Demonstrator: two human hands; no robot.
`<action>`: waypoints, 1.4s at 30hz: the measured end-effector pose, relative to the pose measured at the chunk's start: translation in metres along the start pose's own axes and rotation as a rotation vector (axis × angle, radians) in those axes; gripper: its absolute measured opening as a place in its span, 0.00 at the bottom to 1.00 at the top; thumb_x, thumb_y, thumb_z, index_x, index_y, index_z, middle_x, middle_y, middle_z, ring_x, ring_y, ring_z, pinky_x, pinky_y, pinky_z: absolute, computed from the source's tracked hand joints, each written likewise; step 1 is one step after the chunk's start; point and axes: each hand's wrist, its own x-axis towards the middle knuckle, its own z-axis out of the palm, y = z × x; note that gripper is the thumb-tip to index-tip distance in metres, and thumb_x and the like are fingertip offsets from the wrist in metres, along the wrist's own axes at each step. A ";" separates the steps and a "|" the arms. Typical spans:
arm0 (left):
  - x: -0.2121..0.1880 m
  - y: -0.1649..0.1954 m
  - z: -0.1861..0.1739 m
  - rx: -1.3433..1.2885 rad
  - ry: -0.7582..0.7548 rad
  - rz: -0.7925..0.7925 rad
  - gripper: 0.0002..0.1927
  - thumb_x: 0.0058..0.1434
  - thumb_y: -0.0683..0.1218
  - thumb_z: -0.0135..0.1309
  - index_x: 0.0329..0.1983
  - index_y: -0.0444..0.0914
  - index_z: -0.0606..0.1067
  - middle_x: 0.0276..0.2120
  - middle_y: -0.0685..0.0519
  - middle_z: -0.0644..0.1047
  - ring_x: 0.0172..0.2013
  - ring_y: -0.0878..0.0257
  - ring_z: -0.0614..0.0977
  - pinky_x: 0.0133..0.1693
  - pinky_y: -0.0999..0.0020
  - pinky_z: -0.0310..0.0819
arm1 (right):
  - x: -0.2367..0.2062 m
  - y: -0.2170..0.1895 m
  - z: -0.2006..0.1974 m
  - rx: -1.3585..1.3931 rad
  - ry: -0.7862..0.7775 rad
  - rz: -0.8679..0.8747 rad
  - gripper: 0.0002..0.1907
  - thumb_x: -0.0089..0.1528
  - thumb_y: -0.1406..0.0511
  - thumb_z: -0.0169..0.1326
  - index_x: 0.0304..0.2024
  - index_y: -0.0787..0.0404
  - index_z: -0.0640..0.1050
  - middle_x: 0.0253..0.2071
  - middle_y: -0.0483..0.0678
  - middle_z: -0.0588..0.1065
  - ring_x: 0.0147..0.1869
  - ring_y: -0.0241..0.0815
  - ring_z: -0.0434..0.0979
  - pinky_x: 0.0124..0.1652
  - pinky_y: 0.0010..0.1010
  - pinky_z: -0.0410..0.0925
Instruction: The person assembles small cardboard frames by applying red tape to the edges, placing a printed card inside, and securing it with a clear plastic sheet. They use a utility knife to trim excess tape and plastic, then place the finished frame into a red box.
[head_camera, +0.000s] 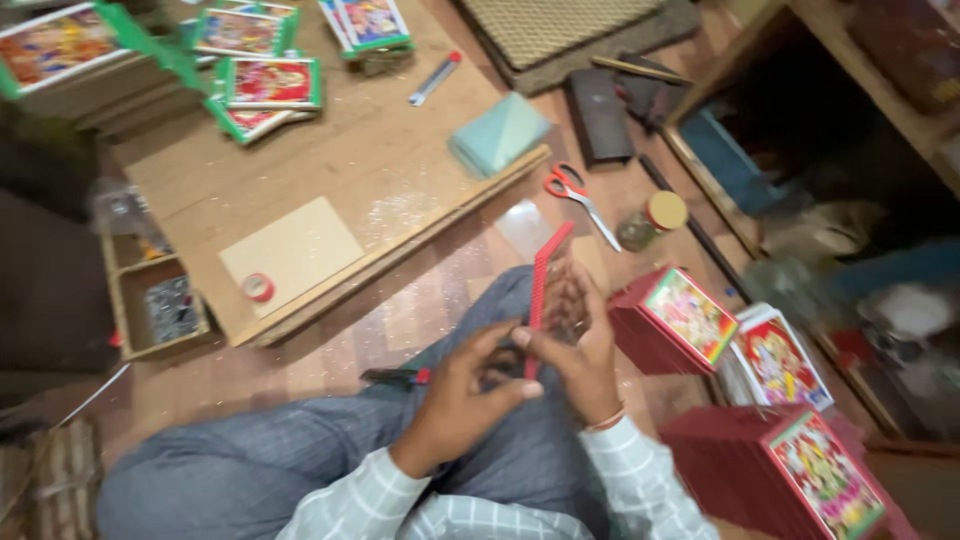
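Sitting cross-legged on the floor, this person has a red frame strip (540, 290) pinched upright between both hands, right over their lap. The left hand (462, 398) is curled with its fingertips pressing at the strip's lower end, and the right hand (582, 352) is cupped behind it, gripping what looks like a clear sheet or small pane against the strip, though it's too blurry to say for sure. Holding it close to the body like that probably keeps it steady while they line the pieces up. Low wooden board (330, 180) sits in front of the knees, and everything's parked within arm's reach: a small roll of red tape (258, 287) on a bare cardboard sheet (290, 255) near the board's front edge, green-bordered framed pictures (265, 85) piled at the far left corner, a pale green pad (498, 133) by the right edge. Red-handled scissors (575, 195) and a little jar (650, 220) with a tan lid lie on the floor just off the board's right side. Red-framed pictures (690, 318) are stacked to the person's right, looks like the done pile to me.
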 end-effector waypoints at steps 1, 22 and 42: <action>-0.001 -0.003 -0.003 0.027 0.022 -0.010 0.31 0.54 0.40 0.65 0.63 0.37 0.70 0.52 0.54 0.77 0.45 0.67 0.81 0.44 0.72 0.78 | 0.004 0.000 -0.018 -0.078 0.000 -0.028 0.58 0.49 0.68 0.71 0.75 0.70 0.53 0.64 0.55 0.67 0.66 0.46 0.69 0.64 0.37 0.64; -0.019 -0.055 -0.085 -0.067 0.382 -0.215 0.19 0.58 0.37 0.60 0.53 0.31 0.77 0.44 0.49 0.82 0.38 0.66 0.82 0.42 0.71 0.77 | 0.051 0.091 -0.273 -1.348 -0.076 0.249 0.63 0.33 0.61 0.77 0.70 0.59 0.63 0.62 0.58 0.70 0.63 0.59 0.72 0.60 0.43 0.68; 0.027 -0.041 -0.241 0.421 0.648 0.036 0.19 0.55 0.43 0.66 0.49 0.32 0.79 0.40 0.51 0.82 0.38 0.66 0.83 0.42 0.69 0.80 | 0.160 0.107 -0.086 -0.759 -0.066 -0.182 0.34 0.52 0.63 0.69 0.62 0.63 0.77 0.54 0.57 0.79 0.60 0.49 0.79 0.59 0.38 0.69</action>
